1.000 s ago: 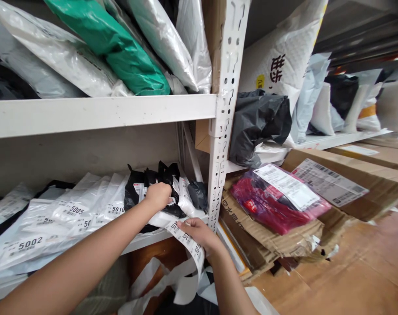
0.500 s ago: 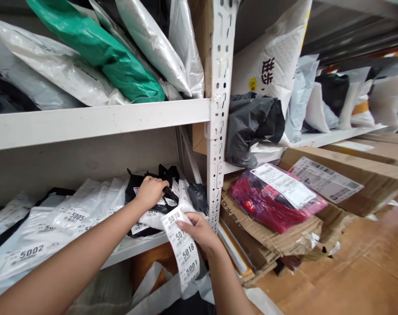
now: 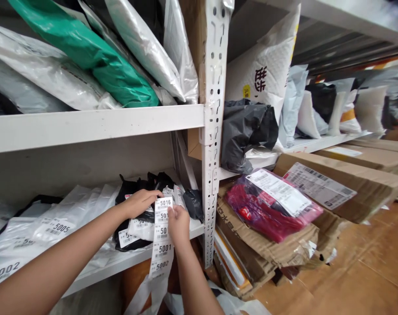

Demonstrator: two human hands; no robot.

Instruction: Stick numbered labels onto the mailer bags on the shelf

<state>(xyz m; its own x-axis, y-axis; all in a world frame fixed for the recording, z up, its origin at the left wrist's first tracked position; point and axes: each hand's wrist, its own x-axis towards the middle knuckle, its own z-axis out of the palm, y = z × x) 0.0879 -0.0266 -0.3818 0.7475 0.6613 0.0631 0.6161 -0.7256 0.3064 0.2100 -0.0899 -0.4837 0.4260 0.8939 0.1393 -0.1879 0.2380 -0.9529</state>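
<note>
White labels (image 3: 162, 248), five showing (one strip (image 3: 158, 280)), hang pinched in the right hand (image 3: 179, 224), the left hand's (image 3: 139, 204) hold unclear.

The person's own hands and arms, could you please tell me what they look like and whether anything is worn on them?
The left hand and right hand wear no gloves, and no rings can be seen. Both forearms are bare, with no sleeves, watch or bracelet in view.
</note>
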